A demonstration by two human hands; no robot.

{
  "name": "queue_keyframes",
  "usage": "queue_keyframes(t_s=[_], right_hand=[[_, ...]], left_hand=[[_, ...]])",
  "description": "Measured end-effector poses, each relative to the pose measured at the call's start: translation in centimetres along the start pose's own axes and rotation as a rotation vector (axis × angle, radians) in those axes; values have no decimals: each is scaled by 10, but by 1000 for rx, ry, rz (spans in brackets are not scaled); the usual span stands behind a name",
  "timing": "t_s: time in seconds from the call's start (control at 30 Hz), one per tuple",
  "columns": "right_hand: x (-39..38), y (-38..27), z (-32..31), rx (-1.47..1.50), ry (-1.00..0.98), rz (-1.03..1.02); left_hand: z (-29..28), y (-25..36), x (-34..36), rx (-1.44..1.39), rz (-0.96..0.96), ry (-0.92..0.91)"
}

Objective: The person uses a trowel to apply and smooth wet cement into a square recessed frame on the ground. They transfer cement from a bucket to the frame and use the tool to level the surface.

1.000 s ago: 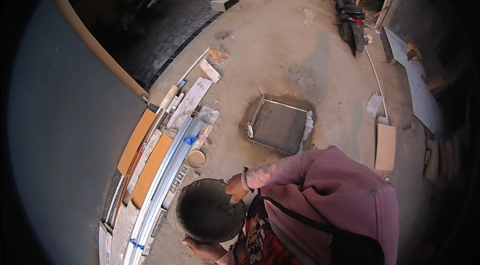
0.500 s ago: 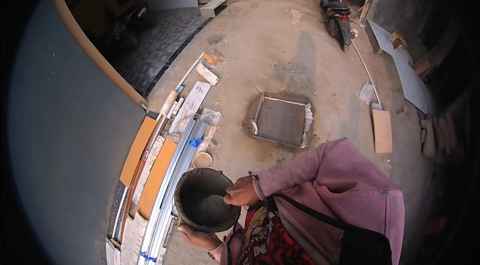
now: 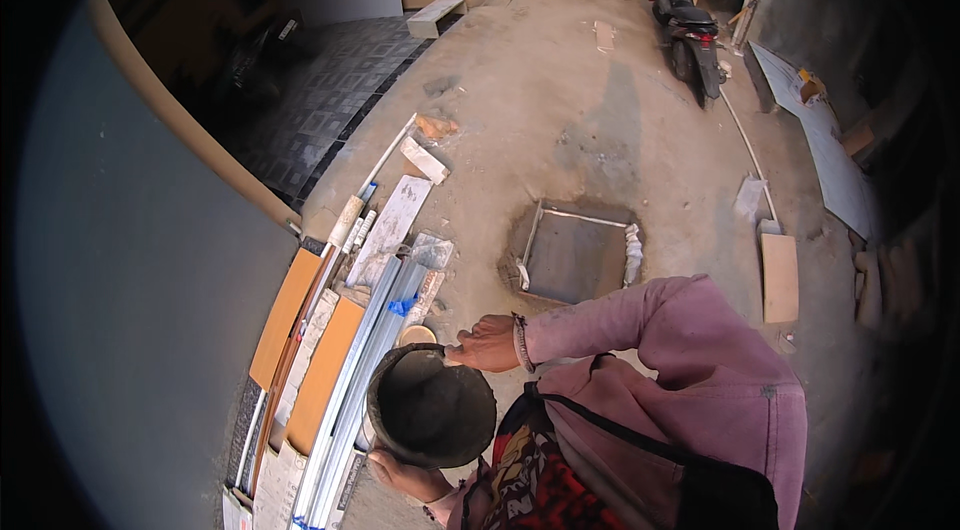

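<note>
A round dark bucket [image 3: 384, 430], crusted with grey, is held in front of me, its mouth facing up. My left hand [image 3: 412, 477] supports it from below at the near side, fingers curled against its outer wall. At the far right of the rim is my right hand [image 3: 487, 343], its fingers closed. Whatever those fingers grip, if anything, is too small or hidden to make out. The bucket's inside is dark, and its contents are hard to tell. Beyond my right forearm lies a square of wet grey cement [image 3: 575, 255] in the ground, edged by thin strips.
Left of the bucket lie metal channels [image 3: 372, 330], orange-brown boards [image 3: 325, 370] and white planks along a grey wall [image 3: 150, 280]. A small round tub [image 3: 417, 334] stands just past the bucket. Farther off are a motorbike [image 3: 687, 30], a bench [image 3: 436, 17] and a board [image 3: 780, 277].
My right hand has moved from over the bucket's mouth out to its far right rim. The bucket has shifted slightly right, and the whole view has tilted a little.
</note>
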State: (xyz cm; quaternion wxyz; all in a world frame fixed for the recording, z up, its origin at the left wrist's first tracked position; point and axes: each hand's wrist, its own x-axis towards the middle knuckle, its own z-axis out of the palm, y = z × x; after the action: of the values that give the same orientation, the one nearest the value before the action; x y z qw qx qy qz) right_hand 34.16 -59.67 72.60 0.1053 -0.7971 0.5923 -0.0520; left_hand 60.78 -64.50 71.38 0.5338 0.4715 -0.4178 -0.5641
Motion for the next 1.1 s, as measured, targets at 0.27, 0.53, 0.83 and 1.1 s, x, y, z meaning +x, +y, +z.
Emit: queue_keyframes(t_s=[0.27, 0.53, 0.83, 1.1], right_hand=[[15, 60, 35, 229, -3, -134], [10, 119, -25, 226, -69, -46], [34, 110, -16, 144, -105, -84], [86, 77, 6, 120, -108, 133]], left_hand=[[84, 1, 35, -123, 44, 0], [128, -4, 59, -149, -45, -42], [128, -13, 120, -309, -62, -272], [112, -3, 182, -239, -86, -272]])
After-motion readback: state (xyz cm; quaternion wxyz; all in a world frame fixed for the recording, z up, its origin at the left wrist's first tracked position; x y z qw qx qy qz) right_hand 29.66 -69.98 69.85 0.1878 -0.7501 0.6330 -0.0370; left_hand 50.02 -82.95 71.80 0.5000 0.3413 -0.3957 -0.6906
